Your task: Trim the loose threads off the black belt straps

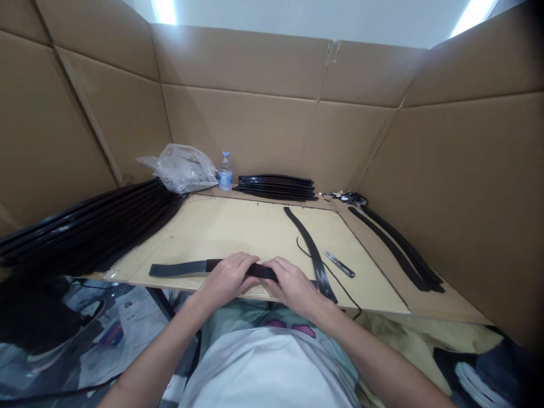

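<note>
A long flat dark strip (181, 268) lies crosswise near the table's front edge, greyer at its left end and blacker in the middle. My left hand (229, 277) grips its middle part, fingers curled over it. Just beside it, my right hand (293, 283) is closed on the same strip, the fingertips of both hands close together. Its right end shows a little past my right hand. A second black strip (308, 243), slightly curved, runs from the back of the board to the front edge. To its right are small thread snips (340, 264) and a thin dark cord (346, 292).
A large bundle of black strips (93, 221) lies on the left, under a clear plastic bag (182, 170). Behind stand a water bottle (225, 171) and a stack of strips (274, 187). More strips (391, 249) lie right. Cardboard walls (255, 119) enclose the table (238, 224).
</note>
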### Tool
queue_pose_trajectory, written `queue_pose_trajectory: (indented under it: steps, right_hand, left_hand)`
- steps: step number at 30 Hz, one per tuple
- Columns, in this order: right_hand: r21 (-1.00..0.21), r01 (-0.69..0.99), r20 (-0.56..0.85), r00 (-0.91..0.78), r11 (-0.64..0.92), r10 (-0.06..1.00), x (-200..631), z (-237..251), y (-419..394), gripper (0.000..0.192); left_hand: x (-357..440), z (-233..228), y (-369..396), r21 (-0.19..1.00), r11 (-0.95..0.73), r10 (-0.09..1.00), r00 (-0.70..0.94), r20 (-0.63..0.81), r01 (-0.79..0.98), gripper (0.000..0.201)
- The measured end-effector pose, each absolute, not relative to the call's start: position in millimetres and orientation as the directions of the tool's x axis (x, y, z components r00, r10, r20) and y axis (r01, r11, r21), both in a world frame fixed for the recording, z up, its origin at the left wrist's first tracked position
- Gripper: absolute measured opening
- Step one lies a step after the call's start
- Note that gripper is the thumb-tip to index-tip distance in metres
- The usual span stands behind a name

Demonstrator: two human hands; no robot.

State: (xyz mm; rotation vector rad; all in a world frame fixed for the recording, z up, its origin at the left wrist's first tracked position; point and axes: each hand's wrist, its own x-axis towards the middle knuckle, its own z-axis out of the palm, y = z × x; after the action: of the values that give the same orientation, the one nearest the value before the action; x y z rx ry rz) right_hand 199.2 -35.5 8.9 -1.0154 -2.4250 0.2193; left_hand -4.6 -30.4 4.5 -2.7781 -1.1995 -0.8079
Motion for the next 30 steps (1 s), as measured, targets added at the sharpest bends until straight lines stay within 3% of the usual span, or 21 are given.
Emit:
queue_pose_trajectory:
  steps: [3, 7, 13, 16, 23, 27, 30]
  right_hand:
    - [-0.344, 0.575, 0.444, -0.597, 0.742, 0.668, 210.6, 13.6, -31.8, 0.029]
    - [-0.336, 0.56, 0.503, -0.573, 0.757, 0.647, 227.9, 23.1, -34.1, 0.029]
    - [-0.312, 0.566, 0.481, -0.598, 0.763, 0.641, 244.0, 32.1, -37.6, 0.029]
    - [-0.222, 0.612, 0.478, -0.611, 0.759, 0.632, 247.1, 31.7, -37.6, 0.031]
    - [0.124, 0.642, 0.497, -0.7, 0.757, 0.512, 249.2, 26.9, -37.0, 0.04]
    - [0.18, 0.647, 0.456, -0.722, 0.741, 0.52, 252.3, 28.2, -34.6, 0.04]
    - [0.171, 0.682, 0.38, -0.711, 0.711, 0.591, 253.7, 34.7, -32.2, 0.034]
  left_hand:
    - [-28.7, 16.5, -38.6, 0.148, -0.651, 0.704, 0.52, 0.484, 0.744, 0.039]
    - [-66.1, 22.3, -48.5, 0.144, -0.512, 0.767, 0.375, 0.521, 0.847, 0.028]
    - [-72.4, 17.9, -56.3, 0.108, -0.538, 0.762, 0.428, 0.486, 0.836, 0.026]
    - [-64.7, 20.8, -59.4, 0.046, -0.524, 0.761, 0.444, 0.473, 0.85, 0.027]
    - [-54.5, 33.0, -62.4, -0.076, -0.465, 0.808, 0.458, 0.371, 0.882, 0.031]
    - [-50.8, 34.9, -57.7, -0.127, -0.479, 0.802, 0.492, 0.34, 0.869, 0.033]
    - [-48.1, 36.5, -54.5, -0.116, -0.481, 0.823, 0.493, 0.281, 0.869, 0.032]
